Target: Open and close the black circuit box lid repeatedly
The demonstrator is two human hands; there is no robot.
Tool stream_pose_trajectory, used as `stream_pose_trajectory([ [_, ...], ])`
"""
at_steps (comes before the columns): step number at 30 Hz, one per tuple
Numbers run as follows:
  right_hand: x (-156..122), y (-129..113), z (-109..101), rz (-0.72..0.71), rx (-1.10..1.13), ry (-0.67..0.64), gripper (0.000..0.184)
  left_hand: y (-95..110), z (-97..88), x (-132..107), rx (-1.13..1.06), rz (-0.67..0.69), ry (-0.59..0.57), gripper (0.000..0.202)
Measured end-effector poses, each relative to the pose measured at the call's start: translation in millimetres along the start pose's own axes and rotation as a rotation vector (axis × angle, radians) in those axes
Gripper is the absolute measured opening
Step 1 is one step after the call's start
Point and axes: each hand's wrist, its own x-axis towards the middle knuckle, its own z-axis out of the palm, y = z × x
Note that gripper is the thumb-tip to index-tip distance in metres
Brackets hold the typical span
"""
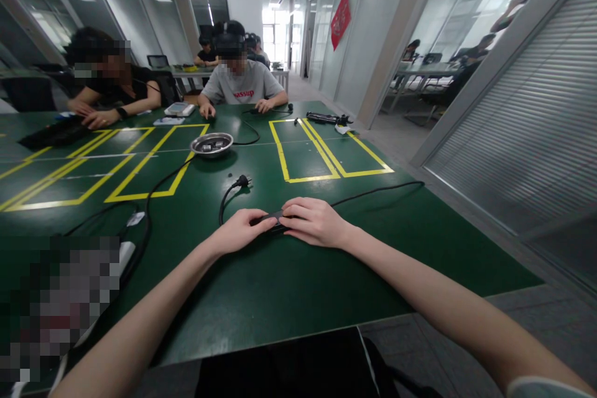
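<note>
My left hand (pixel 243 230) and my right hand (pixel 313 222) both grip a dark power adapter (pixel 276 219) low over the green table, with the fingers wrapped round its two ends. Most of the adapter is hidden by them. From its left side a short black cord curves up to a plug (pixel 243 181) lying on the table with its prongs pointing right. A thin black cable (pixel 377 189) runs off to the right from behind my right hand.
A round metal bowl (pixel 212 144) with small metal pieces stands ahead on the green table (pixel 354 273). Yellow tape rectangles (pixel 310 179) mark the tabletop. Black cables (pixel 148 211) lie at the left. Two people (pixel 242 78) work across the table, near a folded black tripod-like item (pixel 326 118).
</note>
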Motion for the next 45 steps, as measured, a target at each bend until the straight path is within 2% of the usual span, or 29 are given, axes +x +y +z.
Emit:
stream_pose_trajectory([
  [4, 1.6, 1.0, 2.0, 0.031, 0.004, -0.008, 0.016, -4.6, 4.2, 1.7, -0.014, 0.061, 0.091, 0.044],
  [8, 1.8, 1.1, -1.7, 0.097, 0.065, -0.046, 0.011, -9.7, 8.1, 3.1, 0.14, 0.179, 0.198, 0.037],
  [9, 1.1, 1.4, -3.1, 0.141, 0.113, -0.074, 0.007, -11.2, 8.4, 3.5, 0.199, 0.21, 0.21, 0.036],
  [13, -3.9, 3.3, -4.7, 0.451, 0.384, -0.155, 0.022, -15.8, 8.4, 5.1, 0.374, 0.332, 0.224, 0.034],
  [15, -5.7, 3.9, -2.0, 0.584, 0.508, -0.156, 0.016, -16.3, 8.4, 6.1, 0.406, 0.369, 0.221, 0.035],
  [17, -6.3, 4.1, 1.4, 0.649, 0.593, -0.134, 0.007, -15.7, 8.5, 7.1, 0.418, 0.35, 0.219, 0.034],
  [22, -5.7, 3.9, 3.5, 0.621, 0.57, -0.073, 0.015, -14.3, 8.9, 7.9, 0.405, 0.21, 0.199, 0.039],
  [24, -6.0, 3.1, 2.0, 0.569, 0.541, -0.109, 0.009, -14.7, 9.5, 7.9, 0.39, 0.19, 0.184, 0.04],
  [28, -7.0, 0.5, 2.8, 0.411, 0.469, -0.231, 0.052, -15.0, 11.0, 8.0, 0.385, 0.178, 0.156, 0.042],
  [30, -8.9, 2.1, 5.8, 0.408, 0.445, -0.238, 0.054, -14.8, 10.1, 7.9, 0.39, 0.211, 0.192, 0.041],
  [32, -13.3, 9.1, 8.7, 0.463, 0.454, -0.185, 0.053, -14.9, 7.4, 7.5, 0.404, 0.262, 0.304, 0.038],
  [34, -20.9, 22.6, 9.6, 0.578, 0.448, -0.083, 0.053, -16.1, 3.4, 7.1, 0.437, 0.291, 0.446, 0.039],
  [37, -36.9, 51.6, 4.2, 0.903, 0.369, 0.123, 0.049, -20.7, -1.3, 6.8, 0.488, 0.275, 0.558, 0.037],
  [39, -49.5, 72.1, -4.3, 1.115, 0.283, 0.252, 0.051, -24.9, -1.6, 7.2, 0.487, 0.261, 0.542, 0.034],
  [40, -56.1, 81.3, -9.8, 1.177, 0.22, 0.319, 0.052, -27.0, -0.9, 7.6, 0.477, 0.261, 0.515, 0.033],
  [43, -75.5, 102.4, -27.2, 1.274, 0.004, 0.477, 0.057, -31.9, 2.7, 9.3, 0.443, 0.268, 0.43, 0.03],
  [45, -87.2, 110.6, -36.0, 1.32, -0.117, 0.515, 0.059, -33.3, 4.5, 10.3, 0.427, 0.267, 0.39, 0.028],
])
